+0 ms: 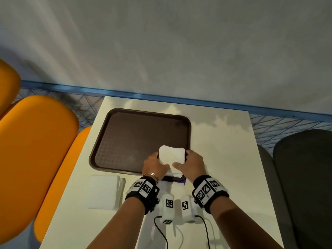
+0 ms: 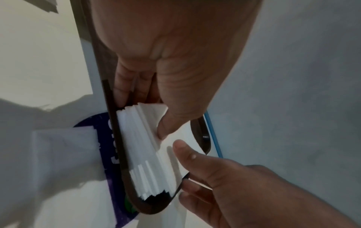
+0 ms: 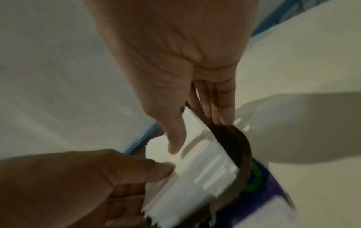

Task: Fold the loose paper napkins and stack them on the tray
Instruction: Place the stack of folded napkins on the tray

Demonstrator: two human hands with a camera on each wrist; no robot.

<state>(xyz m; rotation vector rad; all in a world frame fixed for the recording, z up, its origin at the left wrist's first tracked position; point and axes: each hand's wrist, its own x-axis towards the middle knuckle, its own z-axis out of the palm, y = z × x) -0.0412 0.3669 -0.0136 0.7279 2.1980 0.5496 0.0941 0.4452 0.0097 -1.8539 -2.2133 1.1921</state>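
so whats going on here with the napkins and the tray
A person is squaring up a stack of folded napkins at the near right corner of the brown tray. The left hand and right hand grip it from either side. Another pile of napkins lies on the table, left of the hands.

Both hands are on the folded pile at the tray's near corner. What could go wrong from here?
1. The folded stack sits at the near right corner of the tray, by the rim; letting go unevenly could tip sheets over the edge.
2. Its edges look ragged in the left wrist view; squeezing by the left hand and right hand may fan it further.
3. The loose napkins lie near the left forearm and could be swept aside.
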